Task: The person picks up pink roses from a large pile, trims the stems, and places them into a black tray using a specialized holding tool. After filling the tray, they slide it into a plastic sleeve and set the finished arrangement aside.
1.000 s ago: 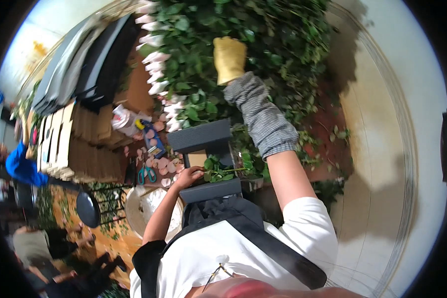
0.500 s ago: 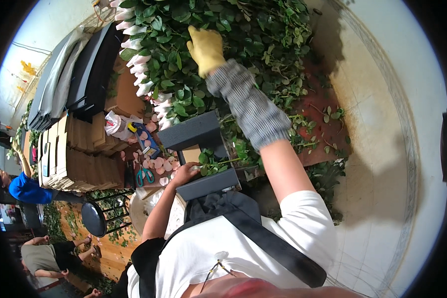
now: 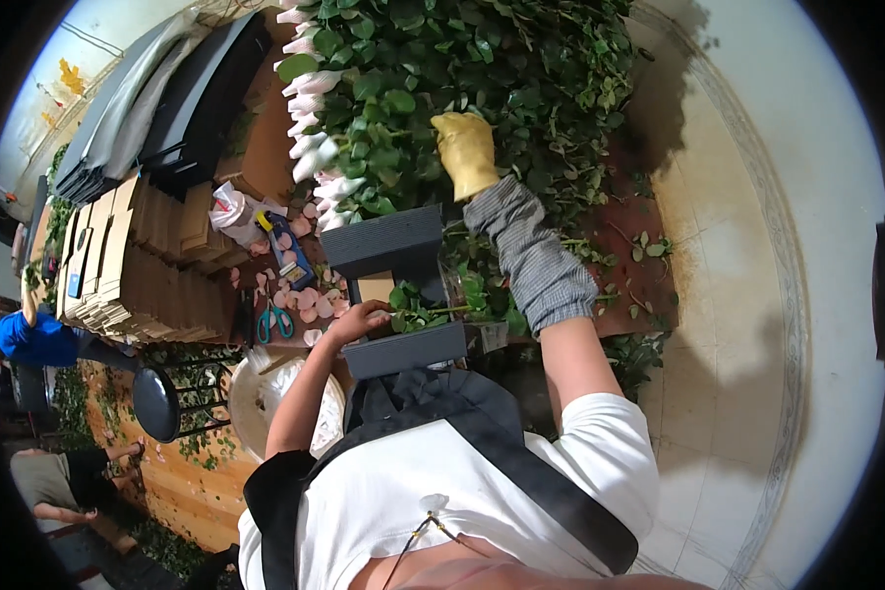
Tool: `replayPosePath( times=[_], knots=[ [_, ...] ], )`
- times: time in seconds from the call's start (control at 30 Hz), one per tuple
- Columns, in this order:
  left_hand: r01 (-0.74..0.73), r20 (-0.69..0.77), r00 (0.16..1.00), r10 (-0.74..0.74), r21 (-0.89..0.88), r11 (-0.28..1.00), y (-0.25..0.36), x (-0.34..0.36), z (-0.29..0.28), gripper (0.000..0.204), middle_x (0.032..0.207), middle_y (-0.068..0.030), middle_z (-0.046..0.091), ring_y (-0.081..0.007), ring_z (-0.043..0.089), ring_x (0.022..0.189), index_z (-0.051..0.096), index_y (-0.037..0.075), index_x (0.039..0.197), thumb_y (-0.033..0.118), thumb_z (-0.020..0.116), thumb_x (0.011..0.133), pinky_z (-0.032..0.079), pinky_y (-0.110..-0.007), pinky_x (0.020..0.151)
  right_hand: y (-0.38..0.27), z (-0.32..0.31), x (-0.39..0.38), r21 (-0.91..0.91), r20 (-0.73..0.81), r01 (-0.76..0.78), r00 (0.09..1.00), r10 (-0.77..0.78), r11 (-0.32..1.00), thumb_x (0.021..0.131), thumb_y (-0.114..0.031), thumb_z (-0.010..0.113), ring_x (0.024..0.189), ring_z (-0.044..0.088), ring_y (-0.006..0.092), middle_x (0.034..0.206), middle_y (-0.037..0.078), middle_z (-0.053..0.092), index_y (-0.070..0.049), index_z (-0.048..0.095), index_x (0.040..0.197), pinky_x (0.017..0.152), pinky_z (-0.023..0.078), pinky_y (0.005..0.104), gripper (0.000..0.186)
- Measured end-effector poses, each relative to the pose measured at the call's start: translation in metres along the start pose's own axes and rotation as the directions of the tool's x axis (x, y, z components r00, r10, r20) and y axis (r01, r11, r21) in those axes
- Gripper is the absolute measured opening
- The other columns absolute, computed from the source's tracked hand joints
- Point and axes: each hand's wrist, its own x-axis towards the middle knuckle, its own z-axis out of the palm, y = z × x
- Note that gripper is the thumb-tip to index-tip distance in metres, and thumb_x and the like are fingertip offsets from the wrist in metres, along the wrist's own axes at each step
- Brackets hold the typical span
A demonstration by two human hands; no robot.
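My bare left hand (image 3: 364,321) rests at the left end of an open dark grey box (image 3: 405,352), its fingers curled around the end of a leafy stem (image 3: 428,313). That stem lies across the box and pokes out past its right side. Higher up, my right hand (image 3: 465,155), in a yellow glove and grey knitted sleeve, is closed over the big heap of leafy stems (image 3: 521,59). It grips a leafy stem (image 3: 376,138), partly blurred. White net sleeves (image 3: 313,93) cover the flower heads along the heap's left edge.
Scissors with teal handles (image 3: 274,323), loose pink petals (image 3: 310,303) and a blue box (image 3: 295,258) lie left of the grey box. Beyond are stacked cardboard (image 3: 157,265) and dark box parts (image 3: 202,93). A pale tub (image 3: 249,408) and stool (image 3: 157,404) stand lower left. Two people are at the far left.
My gloved right hand has moved down and right, nearer the box, with leaves shifting beside it. My left hand stays at the box. The whole view has shifted slightly.
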Motion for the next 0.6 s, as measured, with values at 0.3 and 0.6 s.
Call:
replayPosePath(
  times=[0.3,0.6],
  knots=[
    [-0.339,-0.532,0.831,0.163,-0.252,0.907,0.128,-0.062,-0.049,0.049,0.124,-0.0077,0.066,-0.0164,0.064,0.111,0.044,0.001,0.146,0.019,0.062,0.104,0.051,-0.032,0.096,-0.051,-0.035,-0.023,0.083,-0.308,0.401,0.881,-0.36,0.912,0.075,0.002,0.065,0.087,0.07,0.0315,0.1,0.011,0.075,-0.004,0.072,0.108,0.077,0.054,0.0397,0.034],
    [-0.795,-0.816,0.442,0.371,-0.164,0.585,0.22,-0.075,-0.05,0.048,0.137,-0.0076,0.059,-0.0172,0.057,0.123,0.05,0.001,0.143,-0.002,0.063,0.097,0.044,-0.031,0.106,-0.057,-0.064,-0.078,0.156,0.079,0.161,0.981,-0.175,0.975,0.081,0.003,0.07,0.105,0.067,0.033,0.117,0.014,0.071,-0.008,0.066,0.125,0.097,0.053,0.0439,0.046]
  ],
)
